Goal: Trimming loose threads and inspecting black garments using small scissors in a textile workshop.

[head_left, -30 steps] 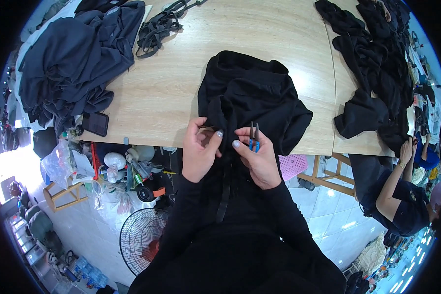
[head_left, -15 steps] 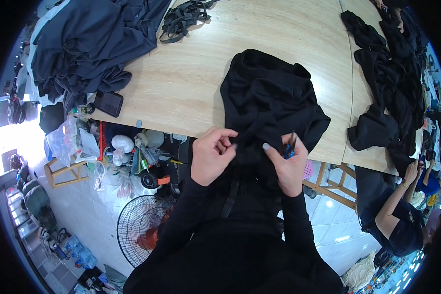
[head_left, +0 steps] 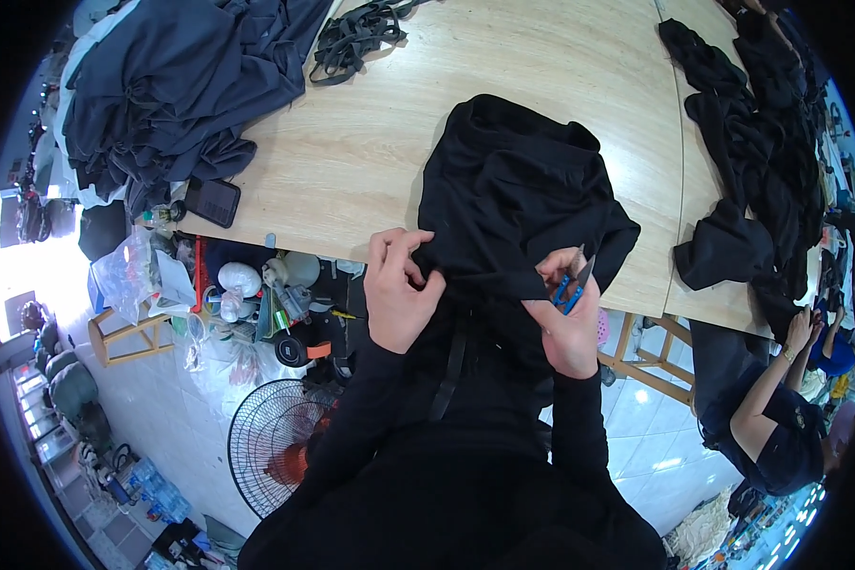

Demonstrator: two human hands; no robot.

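A black garment [head_left: 522, 190] lies bunched on the near edge of the table, its lower part hanging toward my lap. At its left edge my left hand [head_left: 399, 290] has curled fingers and seems to pinch the cloth between thumb and forefinger. On the right side my right hand [head_left: 570, 313] is closed around small blue-handled thread snips [head_left: 570, 290]. The dark blades of the snips point up and away from me. That same hand's thumb and forefinger also grip the cloth's near edge.
A dark navy cloth pile [head_left: 180, 85], a black phone [head_left: 213, 201] and black straps [head_left: 356, 38] lie on the table [head_left: 351, 152]. More black garments [head_left: 760, 161] are at right, near another person [head_left: 769, 418]. A fan [head_left: 280, 446] stands on the floor, lower left.
My hands have moved apart, the left one leftward, spreading the garment's near edge. The snips have tilted in my right hand and now show more of their blue handles.
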